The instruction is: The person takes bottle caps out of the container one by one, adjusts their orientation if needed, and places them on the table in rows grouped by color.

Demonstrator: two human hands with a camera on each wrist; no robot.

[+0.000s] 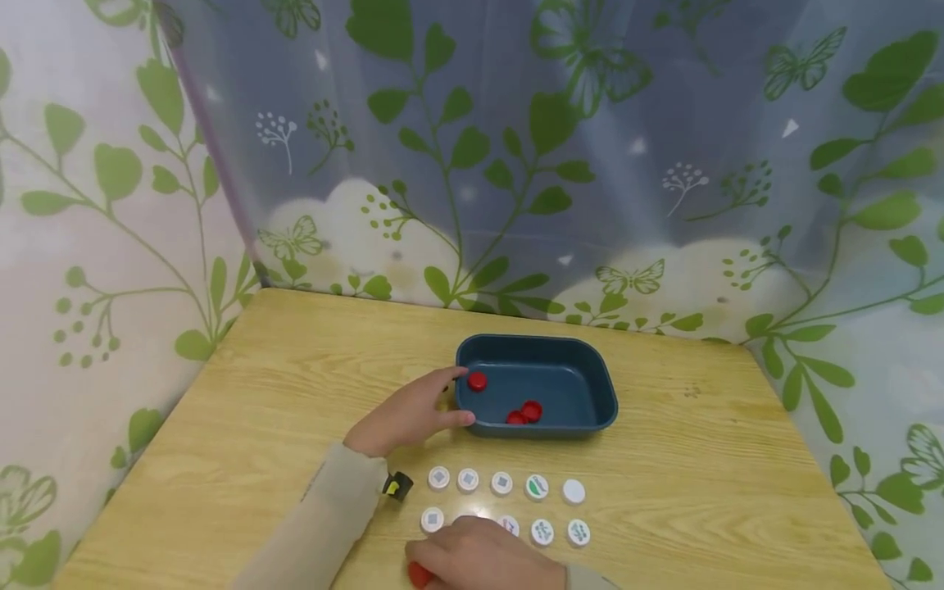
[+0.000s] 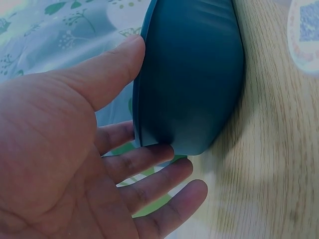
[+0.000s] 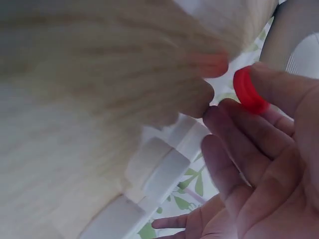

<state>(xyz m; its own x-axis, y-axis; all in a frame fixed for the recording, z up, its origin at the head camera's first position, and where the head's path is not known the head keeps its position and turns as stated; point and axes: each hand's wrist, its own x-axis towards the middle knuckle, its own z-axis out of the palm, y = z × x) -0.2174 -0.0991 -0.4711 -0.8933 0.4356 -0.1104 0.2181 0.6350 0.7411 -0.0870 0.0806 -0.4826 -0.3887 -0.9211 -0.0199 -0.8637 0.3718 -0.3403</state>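
My left hand lies at the left end of a dark blue rectangular container, its spread thumb and fingertips touching the rim and outer wall. In the left wrist view the container shows its outer side. Inside it lie a red bottle cap at the left and two more red caps by the near wall. Low over the table at the front, my right hand pinches another red bottle cap between thumb and fingers. White round caps sit just beyond this hand, which partly covers the nearer row.
Two rows of white caps, several with printed tops, stand between the container and my right hand. The wooden table meets a leaf-patterned curtain at the back and sides. A black and yellow piece sits at my left cuff.
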